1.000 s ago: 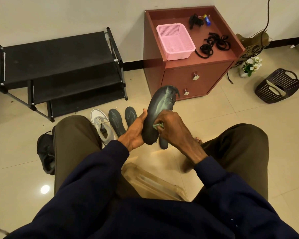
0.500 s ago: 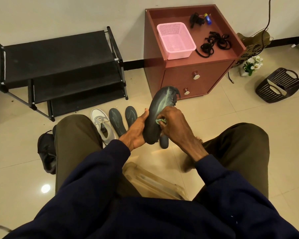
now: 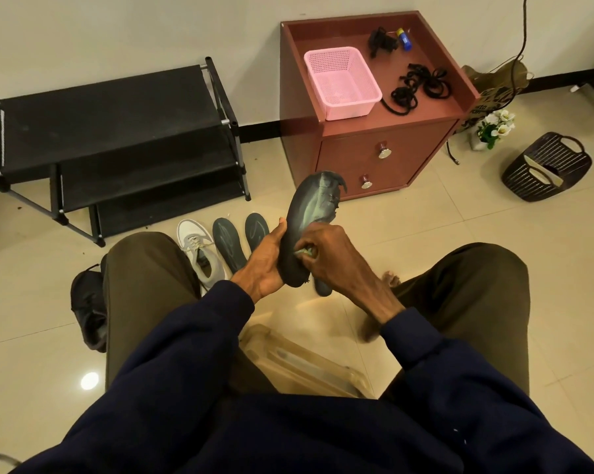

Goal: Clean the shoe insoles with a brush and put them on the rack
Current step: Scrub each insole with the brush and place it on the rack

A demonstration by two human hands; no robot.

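Observation:
A worn dark grey insole (image 3: 309,213) with a torn toe stands upright between my knees. My left hand (image 3: 266,260) grips its heel end from the left. My right hand (image 3: 330,256) is curled round a small greenish brush (image 3: 306,251), mostly hidden, and presses it on the insole's lower part. Two more dark insoles (image 3: 228,242) (image 3: 257,229) lie side by side on the floor behind my left hand. Another insole's end (image 3: 322,288) shows below my right hand. The black three-tier shoe rack (image 3: 111,145) stands against the wall at the left.
A grey-white sneaker (image 3: 200,249) lies next to the floor insoles, a black shoe (image 3: 88,302) by my left knee. A red-brown cabinet (image 3: 384,155) holds a pink basket (image 3: 341,83) and black laces (image 3: 418,85). A dark basket (image 3: 547,167) and a flower pot (image 3: 492,130) sit right. A clear stool (image 3: 302,364) is under me.
My right hand moved the brush up the insole and back down toward the heel. The left hand keeps its hold on the insole.

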